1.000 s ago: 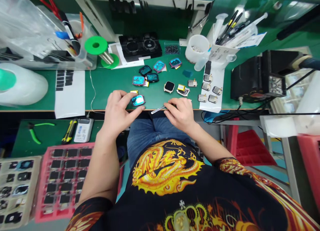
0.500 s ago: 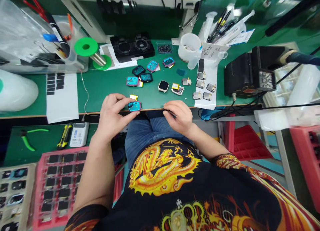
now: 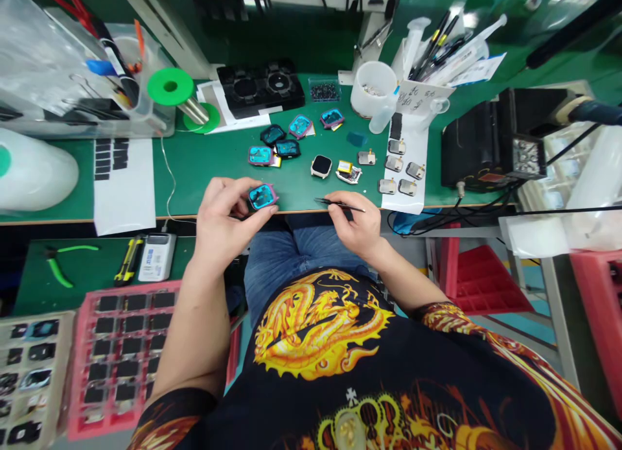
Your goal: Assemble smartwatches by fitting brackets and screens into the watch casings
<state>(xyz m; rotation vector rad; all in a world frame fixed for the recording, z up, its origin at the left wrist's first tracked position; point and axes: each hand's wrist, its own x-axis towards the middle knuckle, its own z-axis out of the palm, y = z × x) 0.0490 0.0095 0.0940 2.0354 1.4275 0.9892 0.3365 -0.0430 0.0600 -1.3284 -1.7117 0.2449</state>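
Observation:
My left hand (image 3: 227, 215) grips a smartwatch case (image 3: 262, 196) with a purple rim and a blue inside, thumb at its lower edge. Tweezers (image 3: 340, 205) lie between the fingers of my right hand (image 3: 356, 223), tips pointing left toward the case but apart from it. Behind the hands is a cluster of similar watch cases (image 3: 287, 148), some with purple rims, others dark. A pale watch with a black screen (image 3: 321, 166) rests on the green bench. Beside it are a yellow battery with white-cased parts (image 3: 348, 171) and a small metal module (image 3: 366, 157).
Several metal modules (image 3: 407, 187) lie on white paper at right, near a black device (image 3: 486, 142). A white cup (image 3: 373, 88), a black fixture (image 3: 261, 87) and a solder spool (image 3: 194, 111) stand at the back. Lower left is a pink tray (image 3: 109, 307).
My left hand has lifted the watch case slightly and tilted it; the yellow battery beside it is now out of sight. My right hand has turned the tweezers so they lie nearly level.

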